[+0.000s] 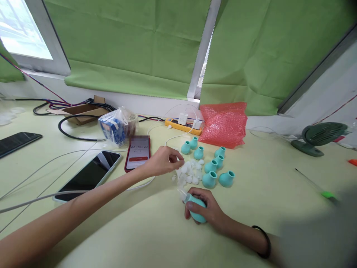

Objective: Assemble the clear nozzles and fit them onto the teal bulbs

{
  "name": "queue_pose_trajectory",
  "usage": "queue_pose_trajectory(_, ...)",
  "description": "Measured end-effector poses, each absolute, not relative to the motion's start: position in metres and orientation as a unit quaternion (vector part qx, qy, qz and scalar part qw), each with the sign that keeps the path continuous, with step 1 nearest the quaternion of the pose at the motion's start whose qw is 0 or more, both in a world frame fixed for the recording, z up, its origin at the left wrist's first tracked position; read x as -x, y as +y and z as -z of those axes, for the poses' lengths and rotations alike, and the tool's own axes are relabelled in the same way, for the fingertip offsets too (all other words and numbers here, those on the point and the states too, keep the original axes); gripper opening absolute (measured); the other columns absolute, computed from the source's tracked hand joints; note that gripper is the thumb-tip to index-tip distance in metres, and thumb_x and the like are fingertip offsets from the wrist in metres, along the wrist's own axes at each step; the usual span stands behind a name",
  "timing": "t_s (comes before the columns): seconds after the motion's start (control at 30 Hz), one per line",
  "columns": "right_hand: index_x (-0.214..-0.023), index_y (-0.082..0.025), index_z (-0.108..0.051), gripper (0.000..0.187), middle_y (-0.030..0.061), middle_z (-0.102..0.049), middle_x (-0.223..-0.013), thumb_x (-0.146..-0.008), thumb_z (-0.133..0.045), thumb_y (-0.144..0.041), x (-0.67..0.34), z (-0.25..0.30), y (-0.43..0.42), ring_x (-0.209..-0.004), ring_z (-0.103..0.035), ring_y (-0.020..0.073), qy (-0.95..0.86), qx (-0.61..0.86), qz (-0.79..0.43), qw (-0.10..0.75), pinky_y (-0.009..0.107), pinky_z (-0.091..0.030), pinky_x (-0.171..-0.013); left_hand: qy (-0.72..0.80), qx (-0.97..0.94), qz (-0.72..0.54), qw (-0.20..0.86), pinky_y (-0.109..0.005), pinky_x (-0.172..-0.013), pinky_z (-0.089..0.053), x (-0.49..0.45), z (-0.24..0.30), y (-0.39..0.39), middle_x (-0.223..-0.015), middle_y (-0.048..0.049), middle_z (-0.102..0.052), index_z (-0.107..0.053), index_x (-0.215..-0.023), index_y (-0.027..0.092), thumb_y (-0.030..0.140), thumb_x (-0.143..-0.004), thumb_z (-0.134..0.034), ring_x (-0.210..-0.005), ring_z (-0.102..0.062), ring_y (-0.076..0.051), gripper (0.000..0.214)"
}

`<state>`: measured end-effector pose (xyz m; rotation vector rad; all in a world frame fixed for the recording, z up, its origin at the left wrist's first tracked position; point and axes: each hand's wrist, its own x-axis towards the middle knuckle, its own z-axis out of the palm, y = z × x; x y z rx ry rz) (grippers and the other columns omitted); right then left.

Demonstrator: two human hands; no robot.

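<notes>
My right hand (208, 209) is wrapped round a teal rubber bulb (196, 208) with a clear tip at its front end, resting on the pale yellow table (156, 230). My left hand (163, 160) reaches over a small heap of white translucent tips (189, 173), its fingers pinched together at the heap's left edge. What the fingertips hold is too small to make out. Several more teal bulbs (210, 165) stand just behind and to the right of the heap.
A red-cased phone with a timer (138, 153), a dark phone (89, 174), white cables, a plastic bag with a blue carton (117, 126), a yellow power strip (182, 126), pink bubble wrap (224, 124), a green fan (318, 137) and a cardboard box (79, 111).
</notes>
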<state>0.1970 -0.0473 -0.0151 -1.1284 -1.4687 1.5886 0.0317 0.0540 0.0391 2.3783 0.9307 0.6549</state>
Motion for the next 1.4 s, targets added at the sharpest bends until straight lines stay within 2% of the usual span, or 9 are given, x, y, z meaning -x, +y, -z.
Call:
queue_pose_trajectory(0.17,-0.074,-0.014,-0.047,0.028,0.0006,-0.056,-0.055,-0.075,-0.049,-0.042,-0.198,0.018,-0.046,-0.037,-0.042,0.0064,-0.56,0.405,-0.622,0.368,0.019,-0.034,-0.038,0.192,-0.972,-0.115,0.064,-0.021,-0.041,-0.032,-0.042,-0.046,0.016,-0.048,-0.0027,-0.056,-0.056,-0.059,0.012,0.042,-0.08,-0.039,-0.042,-0.048,-0.011,0.04)
queue_pose_trajectory(0.33,-0.069,-0.014,-0.046,0.032,0.0002,-0.053,-0.054,-0.077,-0.045,-0.045,-0.204,0.024,-0.049,-0.038,-0.041,0.006,-0.586,0.371,-0.649,0.314,0.018,-0.031,-0.037,0.1,-0.975,-0.177,-0.085,-0.024,-0.04,-0.029,-0.054,-0.018,0.002,-0.049,-0.0053,-0.056,-0.054,-0.052,0.013,0.025,-0.082,-0.029,-0.044,-0.05,-0.014,0.041)
queue_pose_trajectory(0.47,-0.07,-0.016,-0.045,0.032,-0.0012,-0.05,-0.055,-0.078,-0.041,-0.047,-0.204,0.02,-0.053,-0.041,-0.037,0.0062,-0.624,0.364,-0.629,0.287,0.019,-0.03,-0.04,0.121,-0.976,-0.17,-0.065,-0.025,-0.037,-0.022,-0.055,-0.015,0.002,-0.039,-0.0039,-0.053,-0.052,-0.043,0.013,0.017,-0.082,-0.023,-0.033,-0.043,-0.01,0.048)
queue_pose_trajectory(0.6,-0.065,-0.016,-0.048,0.033,-0.0007,-0.046,-0.053,-0.081,-0.037,-0.043,-0.2,0.009,-0.056,-0.05,-0.039,0.0104,-0.721,0.393,-0.497,0.282,0.024,-0.036,-0.051,0.152,-0.979,-0.137,-0.013,-0.024,-0.038,-0.024,-0.053,-0.027,0.0,-0.036,-0.0036,-0.051,-0.051,-0.041,0.013,0.018,-0.085,-0.022,-0.03,-0.037,-0.008,0.052)
queue_pose_trajectory(0.73,-0.078,-0.018,-0.055,0.028,0.0022,-0.052,-0.063,-0.082,-0.037,-0.039,-0.198,0.003,-0.06,-0.06,-0.045,0.015,-0.781,0.393,-0.388,0.292,0.027,-0.038,-0.061,0.153,-0.979,-0.132,-0.004,-0.025,-0.039,-0.023,-0.052,-0.034,-0.002,-0.035,-0.0041,-0.049,-0.05,-0.04,0.013,0.019,-0.083,-0.025,-0.029,-0.033,-0.008,0.05)
queue_pose_trajectory(1.0,-0.075,-0.016,-0.052,0.033,0.0013,-0.049,-0.055,-0.085,-0.028,-0.038,-0.2,0.008,-0.062,-0.05,-0.042,0.013,-0.859,0.365,-0.241,0.265,0.024,-0.037,-0.051,0.15,-0.98,-0.12,0.052,-0.026,-0.039,-0.02,-0.051,-0.036,-0.006,-0.032,-0.0005,-0.04,-0.046,-0.038,0.013,0.018,-0.081,-0.029,-0.031,-0.017,-0.007,0.047)
queue_pose_trajectory(1.17,-0.071,-0.018,-0.045,0.029,0.0,-0.051,-0.055,-0.082,-0.026,-0.036,-0.198,0.012,-0.064,-0.049,-0.044,0.0113,-0.941,0.225,-0.143,0.207,0.023,-0.033,-0.049,0.156,-0.966,-0.09,0.187,-0.02,-0.043,-0.028,-0.048,-0.035,0.006,-0.037,0.0017,-0.04,-0.045,-0.045,0.013,0.021,-0.088,-0.015,-0.038,-0.031,-0.007,0.054)
queue_pose_trajectory(1.3,-0.074,-0.019,-0.042,0.02,-0.0009,-0.051,-0.058,-0.079,-0.031,-0.035,-0.199,0.012,-0.065,-0.05,-0.046,0.0105,-0.926,0.238,-0.163,0.245,0.023,-0.035,-0.051,0.273,-0.95,-0.1,0.117,-0.022,-0.045,-0.029,-0.043,-0.033,0.03,-0.043,0.0006,-0.042,-0.047,-0.053,0.014,0.033,-0.089,-0.012,-0.042,-0.04,-0.01,0.054)
queue_pose_trajectory(1.4,-0.075,-0.019,-0.042,0.016,0.0002,-0.052,-0.061,-0.076,-0.036,-0.033,-0.2,0.011,-0.066,-0.054,-0.048,0.0112,-0.906,0.271,-0.167,0.28,0.024,-0.037,-0.056,0.351,-0.928,-0.108,0.058,-0.024,-0.046,-0.031,-0.036,-0.027,0.047,-0.052,-0.0019,-0.05,-0.052,-0.075,0.014,0.042,-0.087,-0.019,-0.05,-0.049,-0.017,0.045)
